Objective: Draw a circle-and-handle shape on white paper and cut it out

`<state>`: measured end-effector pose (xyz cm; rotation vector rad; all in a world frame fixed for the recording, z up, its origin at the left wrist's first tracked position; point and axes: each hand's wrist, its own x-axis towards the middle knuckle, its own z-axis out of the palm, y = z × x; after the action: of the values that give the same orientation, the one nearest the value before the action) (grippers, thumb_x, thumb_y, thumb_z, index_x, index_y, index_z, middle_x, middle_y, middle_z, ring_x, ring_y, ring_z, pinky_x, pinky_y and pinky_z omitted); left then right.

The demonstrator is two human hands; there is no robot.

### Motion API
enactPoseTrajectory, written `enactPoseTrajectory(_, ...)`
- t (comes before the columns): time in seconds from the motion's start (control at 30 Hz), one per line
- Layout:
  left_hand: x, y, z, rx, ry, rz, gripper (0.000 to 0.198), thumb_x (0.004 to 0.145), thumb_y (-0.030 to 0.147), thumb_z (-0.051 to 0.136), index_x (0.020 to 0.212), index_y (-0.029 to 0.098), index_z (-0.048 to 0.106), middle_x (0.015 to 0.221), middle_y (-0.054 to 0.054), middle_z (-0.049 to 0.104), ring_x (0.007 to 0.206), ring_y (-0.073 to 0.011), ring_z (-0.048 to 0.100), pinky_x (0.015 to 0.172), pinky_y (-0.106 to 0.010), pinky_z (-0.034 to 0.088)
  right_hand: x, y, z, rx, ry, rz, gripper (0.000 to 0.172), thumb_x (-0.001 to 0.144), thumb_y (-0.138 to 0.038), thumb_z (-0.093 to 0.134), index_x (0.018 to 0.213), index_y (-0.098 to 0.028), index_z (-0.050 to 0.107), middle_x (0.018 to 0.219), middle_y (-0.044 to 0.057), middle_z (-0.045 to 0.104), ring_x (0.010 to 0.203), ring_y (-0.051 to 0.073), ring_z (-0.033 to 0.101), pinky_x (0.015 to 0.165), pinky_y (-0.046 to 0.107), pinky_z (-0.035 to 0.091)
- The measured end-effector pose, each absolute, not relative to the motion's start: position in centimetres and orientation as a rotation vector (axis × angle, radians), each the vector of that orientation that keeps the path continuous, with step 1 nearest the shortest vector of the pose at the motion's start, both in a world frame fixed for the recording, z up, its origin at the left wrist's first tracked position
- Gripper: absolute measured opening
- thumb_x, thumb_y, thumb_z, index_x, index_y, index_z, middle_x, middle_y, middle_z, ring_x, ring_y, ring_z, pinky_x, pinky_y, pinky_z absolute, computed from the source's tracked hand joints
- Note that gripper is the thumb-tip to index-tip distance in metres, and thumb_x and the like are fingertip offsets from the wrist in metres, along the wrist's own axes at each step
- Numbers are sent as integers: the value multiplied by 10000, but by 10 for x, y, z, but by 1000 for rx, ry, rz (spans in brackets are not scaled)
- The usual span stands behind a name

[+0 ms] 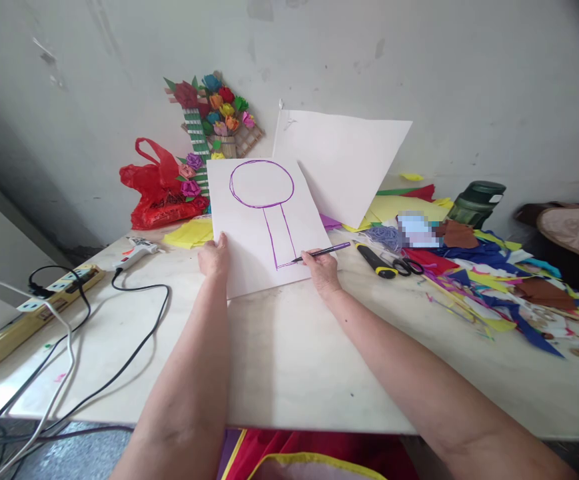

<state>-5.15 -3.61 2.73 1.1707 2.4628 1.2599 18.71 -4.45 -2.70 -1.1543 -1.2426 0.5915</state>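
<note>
A white sheet of board or stiff paper (244,240) is held up at a tilt above the table, its top leaning towards the wall. It carries a purple outline of a circle, with a long narrow shape below it. My left hand (214,255) grips the sheet's left edge, thumb in front and the other fingers hidden behind. In my right hand (322,272) is a purple marker pen (332,249), its tip on the bottom line of the narrow shape. That hand is at the sheet's lower right edge.
Another white sheet (349,160) leans on the wall. Right lie a yellow-black cutter (374,260), scissors (409,267), yarn (386,238), cloth scraps (489,283) and a green bottle (473,203). Left are a glue gun (136,253), power strip (64,293), red bag (156,190) and paper flowers (222,107).
</note>
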Motion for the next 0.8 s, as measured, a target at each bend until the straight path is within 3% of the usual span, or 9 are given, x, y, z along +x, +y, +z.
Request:
enactPoseTrajectory(0.33, -51, -38, 29, 1171, 2465, 1242, 454, 827, 529, 401, 830, 151, 651, 943, -188, 681, 945, -316, 613, 780, -401, 463, 178, -58, -17, -1005, -1340, 783, 153, 628, -337, 644, 681, -194, 664, 633, 8, 657, 663, 168, 603, 720, 305, 489)
enactPoseTrajectory(0.8, -51, -36, 27, 1165, 2464, 1243, 447, 829, 534, 397, 824, 161, 644, 951, -186, 676, 961, -309, 606, 789, -397, 460, 175, -58, -17, -996, -1454, 751, 118, 632, -332, 649, 656, -219, 673, 630, 2, 667, 662, 172, 612, 683, 291, 487)
